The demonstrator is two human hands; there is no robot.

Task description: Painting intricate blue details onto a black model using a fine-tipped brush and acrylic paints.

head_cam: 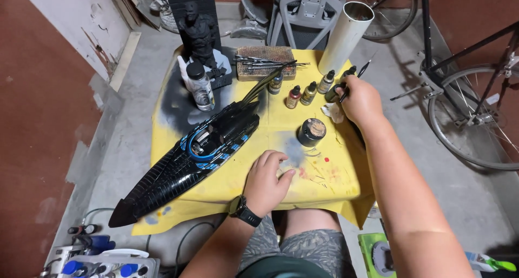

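Observation:
My left hand [266, 182] rests on the yellow cloth [281, 132] with fingers loosely curled and nothing in it; a black watch is on its wrist. My right hand [361, 99] reaches to the far right of the cloth and grips a small dark dropper bottle [335, 90] together with a thin black brush [357, 78]. A row of small paint bottles [301, 91] stands just left of that hand. A black model boat hull [189, 159] with blue stripes lies diagonally on the left of the cloth. A round black jar [312, 132] sits between my hands.
A dark figure statue [198, 35] and a clear bottle [200, 86] stand at the back left. Brushes lie on a brown block [265, 61]. A white tube [346, 36] leans at the back right. A bicycle [476, 105] is on the right, a paint rack [102, 262] bottom left.

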